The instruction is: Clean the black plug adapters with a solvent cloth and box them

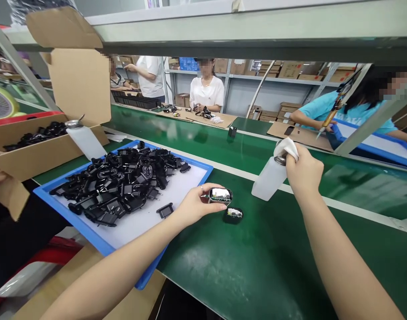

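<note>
My left hand [197, 203] grips a small black charger housing [220, 195] between thumb and fingers; its open face shows a white and green circuit inside. Just below it, a second open black housing [234, 215] rests on the green bench. My right hand [303, 171] is closed on a folded white cloth [288, 148], pressed at the metal top of a translucent white bottle [269, 178]. That bottle leans to one side. To the left, a blue-rimmed tray [190, 161] bears a heap of black plug parts [123, 178], one plug part [165, 210] lying apart near my left forearm.
Behind the tray stands another white bottle [86, 141] beside an open cardboard box [56, 155] of black parts. A green conveyor belt [190, 135] runs across, with a small black block [232, 131] on it. Co-workers sit beyond. A shelf beam [256, 26] crosses overhead.
</note>
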A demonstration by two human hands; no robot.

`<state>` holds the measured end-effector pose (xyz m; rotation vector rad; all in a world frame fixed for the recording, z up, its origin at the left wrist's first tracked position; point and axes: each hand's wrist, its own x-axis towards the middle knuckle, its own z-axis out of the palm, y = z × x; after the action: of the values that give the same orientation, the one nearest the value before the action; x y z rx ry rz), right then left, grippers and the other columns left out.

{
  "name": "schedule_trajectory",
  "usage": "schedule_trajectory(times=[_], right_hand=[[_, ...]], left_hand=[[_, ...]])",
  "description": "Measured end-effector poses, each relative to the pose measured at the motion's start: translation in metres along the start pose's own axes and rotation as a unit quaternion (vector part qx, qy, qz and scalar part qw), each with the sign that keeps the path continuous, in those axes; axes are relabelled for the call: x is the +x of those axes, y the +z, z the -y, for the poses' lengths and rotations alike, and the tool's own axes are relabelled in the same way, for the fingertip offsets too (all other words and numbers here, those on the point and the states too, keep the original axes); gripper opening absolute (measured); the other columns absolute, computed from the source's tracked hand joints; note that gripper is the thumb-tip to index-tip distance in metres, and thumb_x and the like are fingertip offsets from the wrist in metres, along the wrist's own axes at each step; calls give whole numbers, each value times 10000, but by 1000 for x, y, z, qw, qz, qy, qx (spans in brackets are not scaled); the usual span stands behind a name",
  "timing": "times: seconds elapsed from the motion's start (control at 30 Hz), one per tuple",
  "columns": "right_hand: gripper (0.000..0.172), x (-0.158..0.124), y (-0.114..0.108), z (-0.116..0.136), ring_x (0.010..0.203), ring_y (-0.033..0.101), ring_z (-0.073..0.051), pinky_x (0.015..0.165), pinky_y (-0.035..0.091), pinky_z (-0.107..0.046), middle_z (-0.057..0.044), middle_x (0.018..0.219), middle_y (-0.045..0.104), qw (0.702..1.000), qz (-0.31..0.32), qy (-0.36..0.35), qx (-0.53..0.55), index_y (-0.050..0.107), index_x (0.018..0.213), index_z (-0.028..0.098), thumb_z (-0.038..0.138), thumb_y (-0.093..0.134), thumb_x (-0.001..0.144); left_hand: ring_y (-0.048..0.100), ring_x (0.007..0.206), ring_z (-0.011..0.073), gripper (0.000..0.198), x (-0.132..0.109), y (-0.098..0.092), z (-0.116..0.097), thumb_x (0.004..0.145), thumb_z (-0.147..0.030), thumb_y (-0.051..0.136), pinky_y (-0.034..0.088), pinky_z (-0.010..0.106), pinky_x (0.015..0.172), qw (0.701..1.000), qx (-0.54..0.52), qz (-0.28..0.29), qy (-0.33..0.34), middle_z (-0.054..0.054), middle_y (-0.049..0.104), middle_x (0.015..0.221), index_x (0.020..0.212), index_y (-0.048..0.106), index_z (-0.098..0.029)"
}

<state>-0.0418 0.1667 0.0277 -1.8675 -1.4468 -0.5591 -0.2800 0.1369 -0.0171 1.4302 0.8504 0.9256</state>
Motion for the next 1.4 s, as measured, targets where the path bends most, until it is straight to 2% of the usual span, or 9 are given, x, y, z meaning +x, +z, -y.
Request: schedule_trajectory(times=[0.23, 0.5, 0.97, 1.03, 1.13, 1.2, 1.23, 1.33, 1.4], right_hand=[[388, -9, 9, -9, 801, 512, -254, 645, 398, -332, -105, 870, 588, 999, -11, -40, 19, 526, 1011, 135, 200, 302, 701], [341, -10, 12, -15, 819, 519, -244, 686, 404, -346, -90, 877, 590, 996, -36, -78, 10, 537, 964, 144, 182, 300, 721], [361, -15, 11, -20, 919, 488, -243, 762, 373, -373, -110, 919, 575, 993, -39, -105, 29, 532, 980, 118, 171, 279, 728], [370, -19, 2, -13, 920, 482, -247, 761, 366, -376, -105, 920, 573, 995, -38, -83, 48, 533, 985, 122, 180, 277, 725], [342, -31, -16, 6, 813, 515, -240, 685, 391, -351, -87, 841, 585, 991, -16, 6, 133, 551, 951, 142, 244, 317, 723], [286, -44, -26, 22, 695, 526, -224, 620, 400, -333, -63, 717, 586, 967, 82, 71, 228, 585, 823, 149, 309, 382, 700], [261, -51, -30, 31, 659, 524, -214, 605, 401, -326, -52, 668, 578, 941, 154, 94, 285, 588, 749, 149, 331, 411, 685], [221, -73, -39, 54, 623, 522, -187, 609, 404, -312, -30, 625, 570, 811, 356, 135, 443, 563, 647, 146, 343, 463, 660], [217, -88, -45, 66, 627, 525, -170, 627, 405, -301, -27, 659, 584, 727, 425, 154, 516, 567, 690, 139, 339, 489, 661]], left_hand=[[504, 852, 147, 344, -3, -2, -1, 523, -170, 642, 403, 236, 719, 995, 66, 0, 69, 28, 543, 938, 856, 561, -186], [447, 983, 176, 331, -5, -3, 0, 543, -132, 633, 368, 293, 812, 988, 57, 24, 143, 33, 521, 967, 857, 556, -205], [442, 973, 159, 325, -7, -3, -1, 548, -139, 629, 371, 260, 783, 990, 48, 30, 133, 27, 506, 972, 857, 547, -200], [458, 935, 146, 333, -7, -3, -2, 544, -141, 632, 378, 245, 759, 991, 52, 24, 117, 20, 507, 958, 860, 544, -197], [500, 781, 112, 325, -8, -2, -8, 536, -170, 642, 397, 227, 686, 997, 39, 35, 57, 3, 532, 852, 844, 539, -181], [501, 676, 90, 303, -12, -1, -14, 551, -203, 634, 408, 214, 614, 998, 6, 70, 0, -13, 538, 754, 834, 529, -174], [497, 646, 85, 293, -15, 1, -17, 564, -221, 625, 407, 205, 573, 996, -9, 89, -27, -18, 533, 721, 835, 522, -175], [479, 610, 82, 244, -32, 8, -21, 606, -283, 588, 373, 170, 460, 986, -22, 135, -94, -23, 498, 676, 809, 511, -172], [460, 599, 73, 217, -49, 14, -19, 631, -308, 562, 345, 155, 436, 980, -27, 158, -119, -23, 474, 671, 786, 510, -165]])
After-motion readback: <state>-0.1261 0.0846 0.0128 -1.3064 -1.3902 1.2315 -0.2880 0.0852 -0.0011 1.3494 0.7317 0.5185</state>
